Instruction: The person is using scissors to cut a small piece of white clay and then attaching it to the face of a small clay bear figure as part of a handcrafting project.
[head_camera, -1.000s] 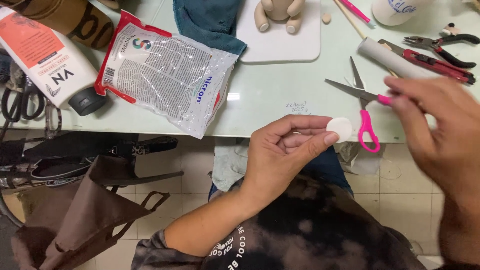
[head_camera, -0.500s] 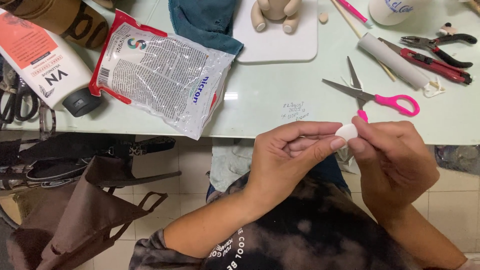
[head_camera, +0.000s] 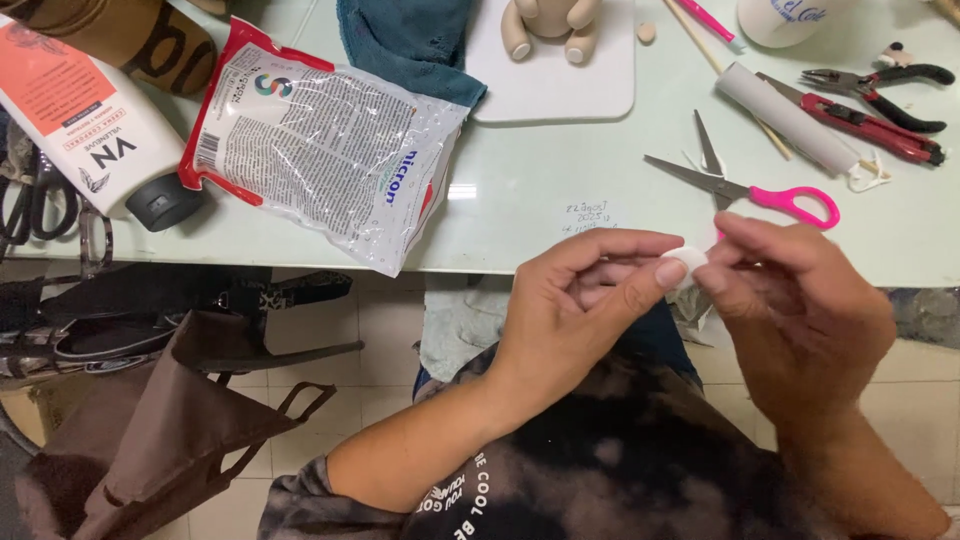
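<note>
My left hand pinches a small white lump of clay between thumb and forefinger, just below the table's near edge. My right hand meets it from the right, its fingertips closed on the same lump. Pink-handled scissors lie open on the pale green table right above both hands, untouched.
A clear and red plastic pouch lies at left next to a white tube with a black cap. A white board carries a tan clay figure. Red pliers and a white roller lie at right. A brown bag sits on the floor.
My right hand let go of the pink scissors on the table and came down to the white lump that my left hand holds.
</note>
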